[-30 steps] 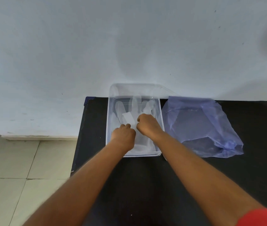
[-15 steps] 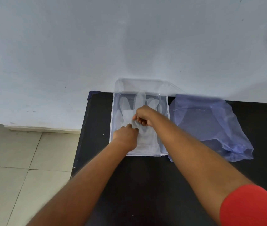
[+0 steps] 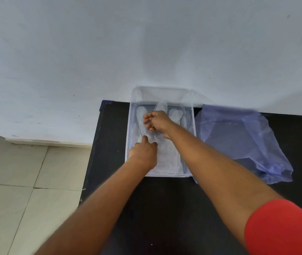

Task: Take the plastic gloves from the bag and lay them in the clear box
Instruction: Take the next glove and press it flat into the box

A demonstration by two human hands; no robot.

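Observation:
The clear box (image 3: 168,175) stands on the black table (image 3: 165,208) near the wall. Translucent white plastic gloves (image 3: 170,157) lie flat in it, their fingers pointing away from me. My left hand (image 3: 143,153) is inside the box, thumb and forefinger pressing down on the glove's palm area. My right hand (image 3: 157,121) reaches across to the far end, fingers spread loosely over the glove's fingers. The bluish see-through bag (image 3: 238,140) lies crumpled right of the box, touching its side; I cannot tell what is inside it.
The box's clear lid (image 3: 165,93) leans against the pale wall behind it. The table's left edge (image 3: 95,148) drops to a tiled floor (image 3: 17,181). A red sleeve (image 3: 282,229) covers my right upper arm.
My right hand has slid farther along the glove toward the wall and its fingers have spread. My left hand has stayed on the glove near the middle. The view has shifted slightly.

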